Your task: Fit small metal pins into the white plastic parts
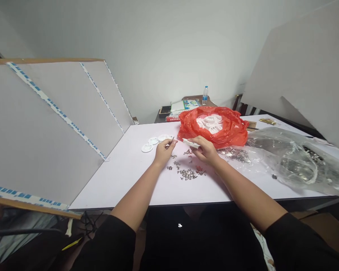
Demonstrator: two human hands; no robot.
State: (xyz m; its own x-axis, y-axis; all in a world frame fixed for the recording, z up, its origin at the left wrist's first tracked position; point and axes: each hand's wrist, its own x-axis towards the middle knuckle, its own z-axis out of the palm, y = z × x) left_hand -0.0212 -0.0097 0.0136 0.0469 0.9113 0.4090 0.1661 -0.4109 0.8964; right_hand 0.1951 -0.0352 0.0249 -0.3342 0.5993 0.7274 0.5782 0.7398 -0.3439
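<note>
My left hand (163, 150) pinches a small dark metal piece (172, 139), too small to make out its exact kind. Facing it, my right hand (205, 149) grips a white round plastic part (190, 143) by its edge, held tilted above the table; the two held things are apart. Beyond my left hand lie several white discs (147, 148) in a row. Below and between my hands, small metal pieces (188, 174) are scattered in loose piles, some showing a red tint.
A red plastic bag (183, 126) full of white round parts stands behind my hands. Right of it lies a clear plastic bag (288, 150) with many metal pieces. A tall white panel (59, 113) borders the table's left side. A water bottle (205, 96) stands at the back.
</note>
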